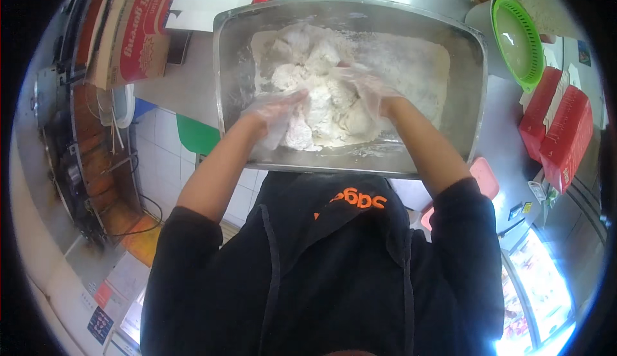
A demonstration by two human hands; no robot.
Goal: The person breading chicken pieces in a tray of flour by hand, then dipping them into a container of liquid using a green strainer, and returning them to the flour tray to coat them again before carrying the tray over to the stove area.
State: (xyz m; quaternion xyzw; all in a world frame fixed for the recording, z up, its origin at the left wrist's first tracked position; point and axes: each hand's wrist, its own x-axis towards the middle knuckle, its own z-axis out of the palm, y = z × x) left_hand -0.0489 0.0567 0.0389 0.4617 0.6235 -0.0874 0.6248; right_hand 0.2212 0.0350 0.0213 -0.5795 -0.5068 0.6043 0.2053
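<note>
Before me stands a deep rectangular steel pan (470, 91) with white flour (409, 67) over its bottom. Flour-coated lumps of food, perhaps meat pieces (320, 105), are heaped in its left and middle part. Both my hands wear thin clear plastic gloves. My left hand (279, 108) is at the heap's left side, its fingers against the coated pieces. From the right, my right hand (364, 83) reaches into the heap. Its fingertips are blurred and partly hidden among flour and pieces, so any grip is unclear.
A lidless cardboard box (140, 33) stands at the left of the steel counter (188, 62). Right of the pan are a tub with a bright green strainer basket (518, 42), red paper packages (561, 124) and a pink plastic tray (483, 177). A lit display case (540, 283) is at lower right.
</note>
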